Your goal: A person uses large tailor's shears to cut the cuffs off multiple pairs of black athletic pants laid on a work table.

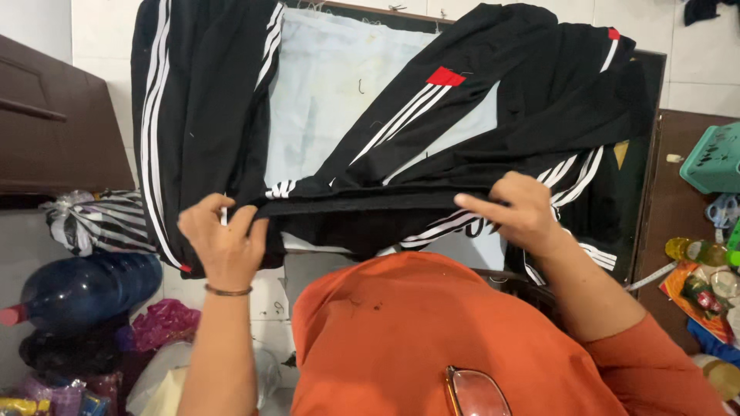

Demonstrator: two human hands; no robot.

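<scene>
Hands: left [225, 245], right [516, 209] pinch black striped garment [401, 208] | blue jug [85, 285] left | green basket [713, 158] right

Black track pants [478, 100], white side stripes, spread across table, waistband nearest.

red garment tag [445, 76]: small rectangular patch on the black striped garment, top centre
second red tag [613, 34]: tiny, upper right
printed packet [688, 293]: orange-red, far right
yellow bottle [697, 250]: lying just above the packet

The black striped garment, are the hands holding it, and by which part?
Both. The left hand pinches the black striped garment at its near folded edge; the right hand presses and grips that same edge further right.
</scene>
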